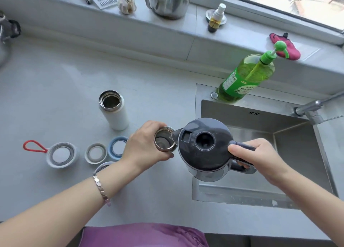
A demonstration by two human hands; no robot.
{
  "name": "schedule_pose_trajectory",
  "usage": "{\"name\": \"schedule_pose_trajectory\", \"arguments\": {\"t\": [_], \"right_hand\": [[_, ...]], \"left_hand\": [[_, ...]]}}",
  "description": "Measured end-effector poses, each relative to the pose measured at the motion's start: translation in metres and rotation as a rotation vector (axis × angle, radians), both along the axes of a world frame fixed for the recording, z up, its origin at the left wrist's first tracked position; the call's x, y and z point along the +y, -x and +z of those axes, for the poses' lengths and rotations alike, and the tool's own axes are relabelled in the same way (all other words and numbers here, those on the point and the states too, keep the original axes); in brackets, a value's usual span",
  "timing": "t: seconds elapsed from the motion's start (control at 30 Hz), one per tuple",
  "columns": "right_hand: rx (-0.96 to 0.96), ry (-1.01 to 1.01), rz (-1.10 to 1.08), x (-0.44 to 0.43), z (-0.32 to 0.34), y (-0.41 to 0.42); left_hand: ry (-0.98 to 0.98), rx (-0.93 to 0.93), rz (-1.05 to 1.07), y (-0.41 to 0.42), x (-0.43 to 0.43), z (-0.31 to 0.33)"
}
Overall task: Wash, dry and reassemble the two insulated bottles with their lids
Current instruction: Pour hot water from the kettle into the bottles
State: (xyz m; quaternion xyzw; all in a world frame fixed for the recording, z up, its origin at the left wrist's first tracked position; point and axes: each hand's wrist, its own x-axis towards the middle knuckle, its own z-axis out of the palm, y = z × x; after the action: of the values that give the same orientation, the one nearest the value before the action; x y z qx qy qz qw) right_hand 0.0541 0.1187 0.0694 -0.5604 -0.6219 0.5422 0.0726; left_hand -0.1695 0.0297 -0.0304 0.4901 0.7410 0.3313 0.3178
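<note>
A purple garment (143, 235) fills the bottom edge, and both bare forearms reach forward from it over the grey tabletop (55, 98).

The left hand (145, 144), with a silver bracelet (100, 187) on its wrist, grips a steel bottle (164, 141) near its open mouth. Its fingers (158, 125) curl round the far side and the thumb closes on the near side, so most of the bottle's body is hidden. The bottle is upright, just left of the sink (260, 196).

The right hand (258, 157) grips the handle of a dark-lidded kettle (202, 148). The thumb lies along the top of the handle and the other fingers (242, 165) wrap underneath. The wrist is bent inward, the kettle tips toward the left, and its spout sits at the rim of the bottle's mouth. The kettle hangs over the sink's left edge.

A second bottle, the white bottle (114, 110), stands open and lidless on the tabletop behind the left hand. To the left lie the lid parts, apart from one another:
- a clear lid with a red loop (61, 154)
- a grey-ringed lid (95, 153)
- a blue-rimmed lid (117, 147), partly behind the left hand
- one more ring (103, 165), mostly hidden under the left wrist

A green soap bottle (245, 77) stands at the sink's far corner.
</note>
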Motion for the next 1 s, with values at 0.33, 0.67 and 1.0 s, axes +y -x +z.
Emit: {"name": "schedule_pose_trajectory", "arguments": {"t": [0.33, 0.67, 1.0], "right_hand": [[-0.144, -0.021, 0.057, -0.002, 0.012, 0.007], [-0.204, -0.034, 0.087, -0.002, 0.016, 0.009], [-0.306, -0.079, 0.167, -0.002, 0.021, 0.013]], "left_hand": [[0.029, 0.097, -0.026, 0.005, -0.003, -0.01], [0.042, 0.082, -0.014, 0.005, -0.008, -0.01], [0.021, 0.117, -0.035, 0.007, -0.012, -0.01]]}}
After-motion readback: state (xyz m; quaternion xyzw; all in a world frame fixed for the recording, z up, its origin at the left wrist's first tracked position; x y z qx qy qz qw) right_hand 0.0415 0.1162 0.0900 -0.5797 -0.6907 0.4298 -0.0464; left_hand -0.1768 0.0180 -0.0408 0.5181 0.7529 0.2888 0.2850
